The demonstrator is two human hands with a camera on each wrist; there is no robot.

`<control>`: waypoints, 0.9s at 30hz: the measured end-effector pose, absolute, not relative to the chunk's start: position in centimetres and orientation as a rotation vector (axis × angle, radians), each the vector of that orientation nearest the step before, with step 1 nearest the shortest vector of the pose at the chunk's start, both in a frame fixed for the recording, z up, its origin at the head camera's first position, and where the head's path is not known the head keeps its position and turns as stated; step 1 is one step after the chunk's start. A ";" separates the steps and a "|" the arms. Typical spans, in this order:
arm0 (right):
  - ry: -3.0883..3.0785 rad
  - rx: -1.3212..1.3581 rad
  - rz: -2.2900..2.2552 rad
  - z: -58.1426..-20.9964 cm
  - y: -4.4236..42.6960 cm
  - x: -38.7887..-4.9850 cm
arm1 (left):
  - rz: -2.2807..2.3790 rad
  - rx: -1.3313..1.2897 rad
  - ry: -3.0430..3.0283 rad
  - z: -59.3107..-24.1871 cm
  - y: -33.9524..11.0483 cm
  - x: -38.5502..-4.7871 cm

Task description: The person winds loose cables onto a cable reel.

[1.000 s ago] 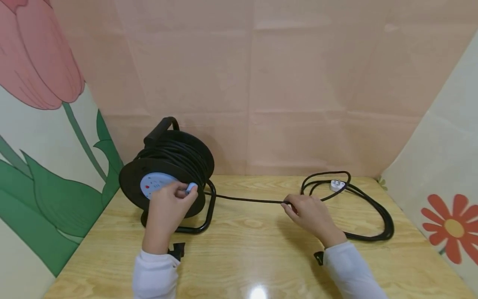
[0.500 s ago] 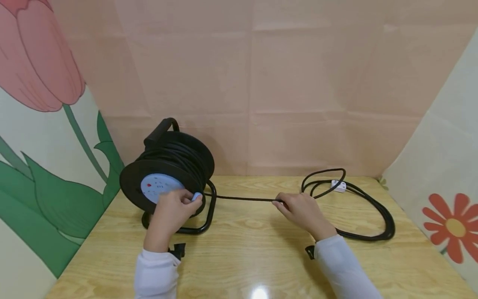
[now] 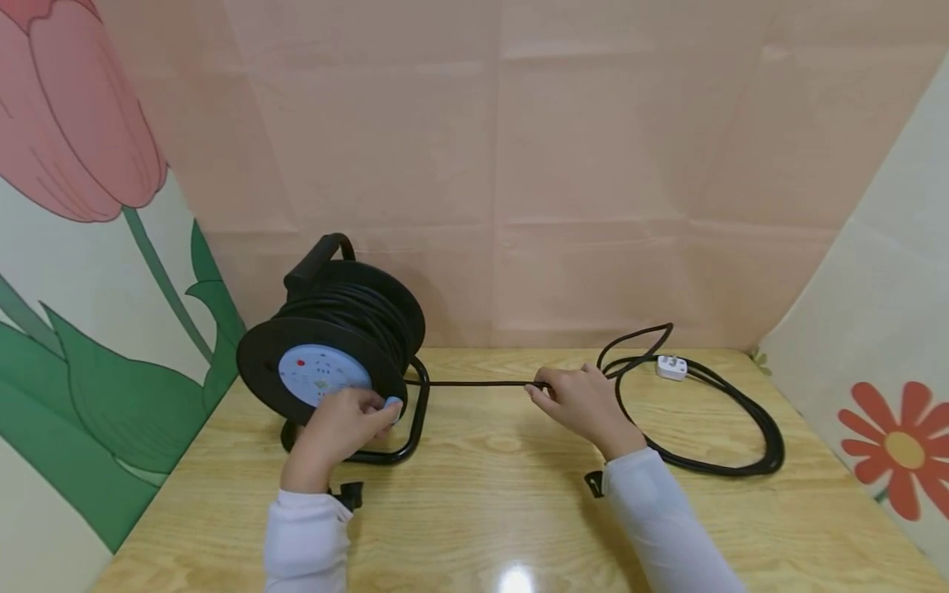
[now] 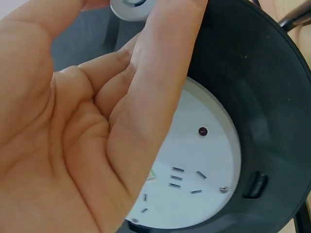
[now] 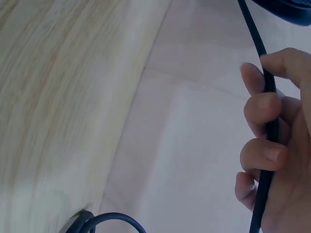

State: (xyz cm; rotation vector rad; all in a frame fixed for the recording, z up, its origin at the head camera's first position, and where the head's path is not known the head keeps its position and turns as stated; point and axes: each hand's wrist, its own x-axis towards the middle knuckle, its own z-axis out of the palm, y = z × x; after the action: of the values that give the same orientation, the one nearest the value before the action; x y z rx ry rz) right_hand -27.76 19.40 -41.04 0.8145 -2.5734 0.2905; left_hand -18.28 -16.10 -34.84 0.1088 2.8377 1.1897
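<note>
A black cable reel [image 3: 255, 366] with a light blue socket face [image 3: 315, 371] stands on the left of the table. My left hand [image 3: 337, 432] pinches the small blue knob [image 3: 392, 402] near the disc's right edge; in the left wrist view the knob [image 4: 131, 9] is partly cut off above the palm. From the reel a black cable [image 3: 474, 383] runs straight to my right hand [image 3: 586, 408], whose fingers curl round it. In the right wrist view the cable [image 5: 255, 36] passes between the thumb and several fingers [image 5: 262, 108].
More cable [image 3: 771, 445] lies in loose loops at the right, one loop raised against the back wall. A white plug [image 3: 671, 368] rests among the loops. The reel's black tube frame [image 3: 418, 420] stands on the wooden table [image 3: 482, 511].
My right hand has moved left along with the cable. The reel's face has turned, its red dot shifting right and up. The left hand and knob are slightly lower, and the raised loop has narrowed.
</note>
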 end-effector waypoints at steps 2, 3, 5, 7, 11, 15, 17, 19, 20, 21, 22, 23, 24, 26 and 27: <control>-2.577 0.797 0.280 -41.1 19.2 -27.9 | 1.190 0.135 2.817 -35.1 -16.3 -18.4; -2.574 0.780 0.276 -41.1 19.1 -28.0 | 1.188 0.150 2.809 -35.2 -16.4 -18.5; -2.568 0.737 0.268 -41.2 18.9 -28.2 | 1.192 0.172 2.795 -35.4 -16.7 -18.6; -2.553 0.688 0.261 -41.2 18.6 -28.4 | 1.201 0.188 2.778 -35.7 -16.9 -18.8; -2.502 0.557 0.266 -41.3 18.1 -28.6 | 1.295 0.191 2.686 -36.3 -17.3 -19.1; -2.453 0.430 0.251 -41.6 17.6 -28.7 | 1.394 0.206 2.567 -36.9 -17.8 -19.2; -2.462 0.410 0.255 -41.6 17.4 -28.7 | 1.412 0.225 2.530 -37.2 -17.9 -19.3; -2.490 0.412 0.269 -41.7 17.2 -28.8 | 1.421 0.231 2.494 -37.4 -18.1 -19.4; -2.509 0.412 0.275 -41.7 17.1 -28.8 | 1.422 0.232 2.482 -37.6 -18.2 -19.5; -2.527 0.413 0.277 -41.7 17.1 -28.8 | 1.424 0.227 2.470 -37.8 -18.3 -19.6; -2.547 0.418 0.280 -41.6 17.0 -28.9 | 1.426 0.222 2.456 -37.9 -18.4 -19.6; -2.562 0.424 0.278 -41.6 16.9 -28.9 | 1.429 0.217 2.443 -38.1 -18.5 -19.7; -2.571 0.432 0.283 -41.5 16.9 -29.0 | 1.429 0.212 2.431 -38.3 -18.6 -19.8; -2.579 0.450 0.280 -41.5 16.7 -29.0 | 1.433 0.208 2.410 -38.7 -18.9 -20.0; -2.577 0.458 0.276 -41.5 16.7 -29.0 | 1.434 0.210 2.398 -38.9 -19.0 -20.1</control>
State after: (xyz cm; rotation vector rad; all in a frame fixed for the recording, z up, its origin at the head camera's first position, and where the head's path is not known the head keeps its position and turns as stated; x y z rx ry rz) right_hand -28.97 16.65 -41.50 0.4578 -2.5769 0.2764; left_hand -20.06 -19.03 -38.93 0.2097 2.3978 1.4343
